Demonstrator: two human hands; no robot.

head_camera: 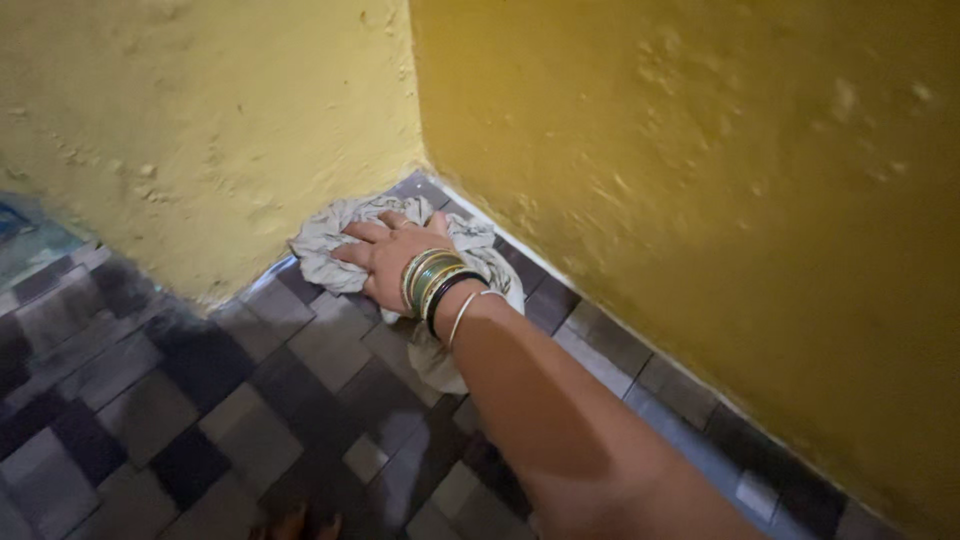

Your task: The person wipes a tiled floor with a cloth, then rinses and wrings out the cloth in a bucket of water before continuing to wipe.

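Note:
My right hand [385,255] lies palm down on a crumpled pale grey cloth [325,245], pressing it onto the floor in the corner where two yellow walls meet. The fingers are spread over the cloth and point toward the left wall. Several green, gold and black bangles [435,282] ring the wrist. Part of the cloth trails back under my forearm [545,400]. My left hand is out of view.
Rough yellow walls rise at the left [200,130] and the right [720,200]. The floor [180,420] is patterned in grey, dark and purple squares, darker and wet-looking near the left wall. Toes [295,522] show at the bottom edge.

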